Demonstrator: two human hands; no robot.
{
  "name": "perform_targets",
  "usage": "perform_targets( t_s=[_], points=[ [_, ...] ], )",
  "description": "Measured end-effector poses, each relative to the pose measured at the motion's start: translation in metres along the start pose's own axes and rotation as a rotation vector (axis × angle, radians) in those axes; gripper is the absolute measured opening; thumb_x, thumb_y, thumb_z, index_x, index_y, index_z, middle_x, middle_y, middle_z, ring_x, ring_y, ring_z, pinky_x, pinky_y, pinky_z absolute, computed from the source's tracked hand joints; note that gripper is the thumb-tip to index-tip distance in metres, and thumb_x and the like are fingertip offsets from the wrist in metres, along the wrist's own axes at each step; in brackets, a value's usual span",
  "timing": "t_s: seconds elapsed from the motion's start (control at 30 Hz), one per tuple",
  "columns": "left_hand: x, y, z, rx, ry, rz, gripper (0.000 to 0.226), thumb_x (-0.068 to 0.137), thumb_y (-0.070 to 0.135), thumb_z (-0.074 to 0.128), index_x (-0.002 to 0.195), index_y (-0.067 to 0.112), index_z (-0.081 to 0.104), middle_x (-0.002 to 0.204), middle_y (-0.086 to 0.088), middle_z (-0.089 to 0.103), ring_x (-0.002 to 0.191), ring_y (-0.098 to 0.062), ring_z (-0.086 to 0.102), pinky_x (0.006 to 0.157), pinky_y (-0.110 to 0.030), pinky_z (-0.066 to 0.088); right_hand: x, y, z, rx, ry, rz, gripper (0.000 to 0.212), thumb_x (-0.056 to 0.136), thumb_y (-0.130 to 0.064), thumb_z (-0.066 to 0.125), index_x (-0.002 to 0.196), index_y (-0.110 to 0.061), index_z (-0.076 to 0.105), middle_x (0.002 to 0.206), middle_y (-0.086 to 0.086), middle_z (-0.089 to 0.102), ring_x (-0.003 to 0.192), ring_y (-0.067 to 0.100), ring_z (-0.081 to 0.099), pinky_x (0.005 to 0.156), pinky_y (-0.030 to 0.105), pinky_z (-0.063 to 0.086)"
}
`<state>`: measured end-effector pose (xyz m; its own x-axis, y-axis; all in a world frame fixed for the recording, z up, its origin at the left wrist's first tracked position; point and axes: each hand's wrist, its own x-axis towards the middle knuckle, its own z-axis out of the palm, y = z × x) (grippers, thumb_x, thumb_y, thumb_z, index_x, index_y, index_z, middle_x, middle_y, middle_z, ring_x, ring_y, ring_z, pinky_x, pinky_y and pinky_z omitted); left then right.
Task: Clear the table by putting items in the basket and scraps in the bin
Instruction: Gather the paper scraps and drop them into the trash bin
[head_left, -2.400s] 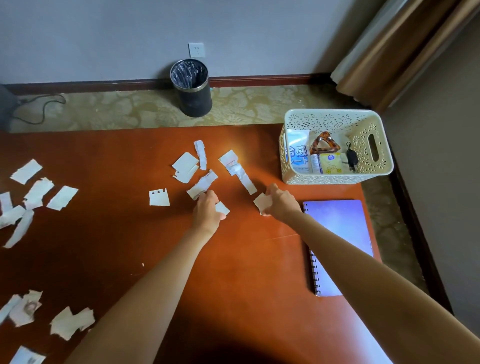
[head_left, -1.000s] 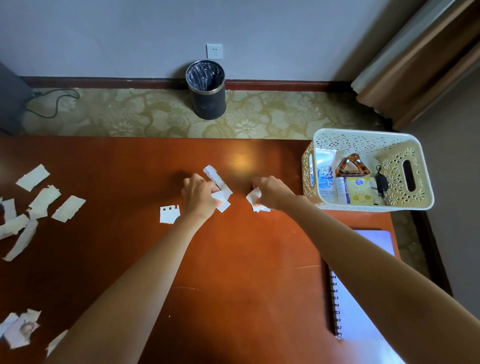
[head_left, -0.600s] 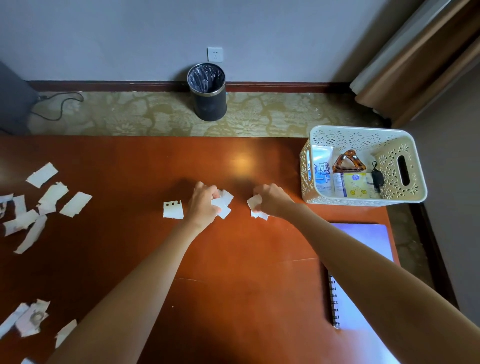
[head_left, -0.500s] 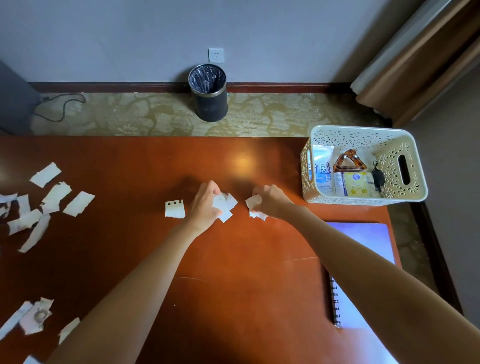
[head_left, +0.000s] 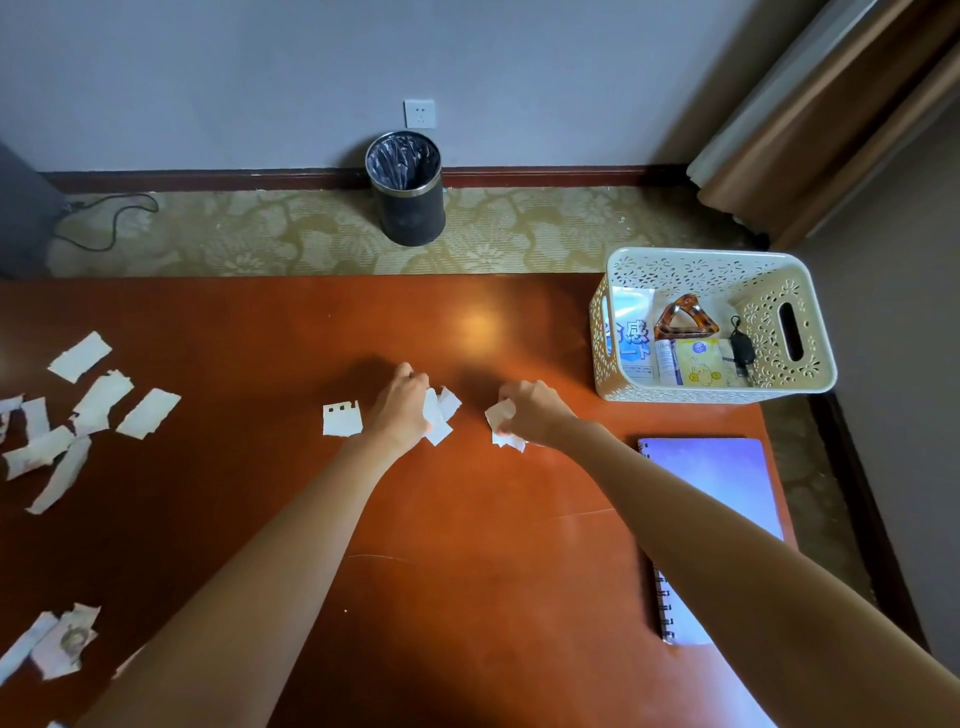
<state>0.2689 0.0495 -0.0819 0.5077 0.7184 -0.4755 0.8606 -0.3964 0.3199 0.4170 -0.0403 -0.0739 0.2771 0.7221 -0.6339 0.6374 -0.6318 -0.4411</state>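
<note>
My left hand (head_left: 402, 408) grips a bunch of white paper scraps (head_left: 441, 413) over the middle of the brown table (head_left: 467, 545). A hand's width to the right, my right hand (head_left: 532, 415) holds its own small bunch of scraps (head_left: 501, 428). One notched scrap (head_left: 342, 419) lies flat just left of my left hand. Several more scraps (head_left: 88, 410) are spread at the table's left edge. The cream perforated basket (head_left: 789, 384) stands at the right back corner with small items inside. A black bin (head_left: 408, 189) stands on the floor beyond the table.
A purple spiral notebook (head_left: 711, 504) lies on the table under my right forearm. More torn scraps (head_left: 60, 642) sit at the near left. A cable (head_left: 111, 218) trails on the patterned carpet at the left. A brown curtain (head_left: 831, 114) hangs at the right.
Both hands have gathered the loose scraps from the table's middle into their grips and drawn them slightly toward me. Only the notched scrap stays there.
</note>
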Motion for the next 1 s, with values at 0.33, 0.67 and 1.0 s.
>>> perform_targets(
  t_s=[0.33, 0.67, 1.0],
  points=[
    [-0.026, 0.001, 0.008, -0.320, 0.021, -0.139, 0.026, 0.080, 0.005, 0.063, 0.106, 0.005, 0.061, 0.104, -0.014, 0.065, 0.101, -0.033, 0.058, 0.065, -0.026, 0.040, -0.036, 0.012, 0.007, 0.165, 0.061, 0.104, 0.021, 0.068, -0.008, 0.070, 0.088, -0.011, 0.064, 0.085, 0.009, 0.060, 0.078, 0.025, 0.055, 0.046, 0.019, 0.040],
    [-0.115, 0.071, 0.013, -0.848, -0.119, -0.037, 0.016, 0.065, 0.019, 0.063, 0.079, 0.022, 0.057, 0.079, -0.002, 0.059, 0.078, -0.023, 0.056, 0.061, -0.024, 0.040, -0.142, 0.057, 0.024, 0.476, 0.410, 0.170, 0.029, 0.082, -0.011, 0.066, 0.109, -0.002, 0.063, 0.091, 0.009, 0.057, 0.076, 0.019, 0.053, 0.045, 0.015, 0.042],
    [-0.191, 0.202, 0.098, -0.707, -0.359, 0.234, 0.011, 0.083, 0.000, 0.056, 0.089, 0.008, 0.053, 0.068, 0.000, 0.052, 0.059, -0.017, 0.051, 0.038, -0.009, 0.036, -0.284, 0.174, 0.047, 0.803, 0.837, 0.493, 0.011, 0.081, -0.008, 0.068, 0.089, -0.001, 0.065, 0.068, 0.007, 0.053, 0.055, 0.009, 0.054, 0.039, 0.011, 0.034]
  ],
)
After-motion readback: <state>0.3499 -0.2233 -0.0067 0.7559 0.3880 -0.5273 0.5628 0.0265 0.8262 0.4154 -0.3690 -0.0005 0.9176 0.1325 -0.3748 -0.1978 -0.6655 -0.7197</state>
